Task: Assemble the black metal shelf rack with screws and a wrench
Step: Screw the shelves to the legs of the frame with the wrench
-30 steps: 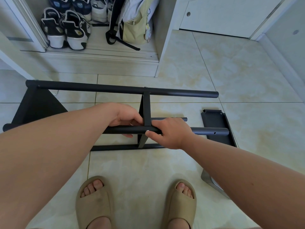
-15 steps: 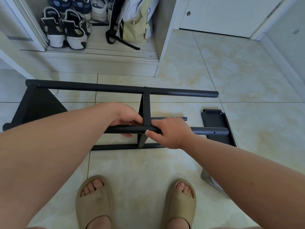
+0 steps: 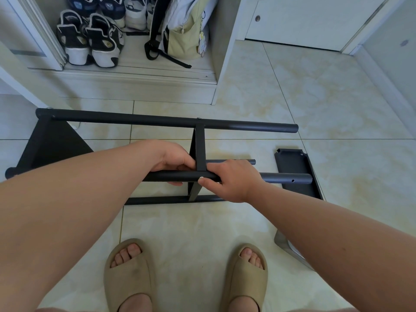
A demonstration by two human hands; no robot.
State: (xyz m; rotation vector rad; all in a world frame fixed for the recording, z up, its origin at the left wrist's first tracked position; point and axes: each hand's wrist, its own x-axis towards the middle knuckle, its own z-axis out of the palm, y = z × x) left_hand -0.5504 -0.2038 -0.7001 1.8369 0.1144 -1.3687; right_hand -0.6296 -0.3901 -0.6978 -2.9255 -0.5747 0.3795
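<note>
Where rack lies: black shelf rack (image 3: 157, 120) sits part-built on tile floor (image 3: 315, 97), just ahead of person's feet.
Rack parts: long far tube (image 3: 247, 127) and near tube (image 3: 281, 177) run L-R, joined mid-span by flat cross strap (image 3: 200, 147); end panel (image 3: 51, 145) closes the L end; R ends of both tubes are free.
Lower tubes: one floor tube (image 3: 157, 200) below the hands, one shorter tube (image 3: 238, 162) poking out behind R hand.
L hand (image 3: 173, 158): wrapped round near tube just L of cross strap, fingers curled over the top, fingertip showing under the tube.
R hand (image 3: 229, 181): on near tube just R of strap, fingers curled over the far side, thumb tip right beside the screw head (image 3: 202, 177).
Screw head: pale, on near tube's front at the strap joint.
Loose panel (image 3: 292, 165): flat on floor at R, under near tube's free end.
Near tube R end: small hole visible close to tip.
Feet: beige slippers (image 3: 128, 273), toes twd rack.
Bkgd: sneakers (image 3: 90, 39) and bag (image 3: 182, 37) on closet ledge (image 3: 135, 75), well apart from rack.
</note>
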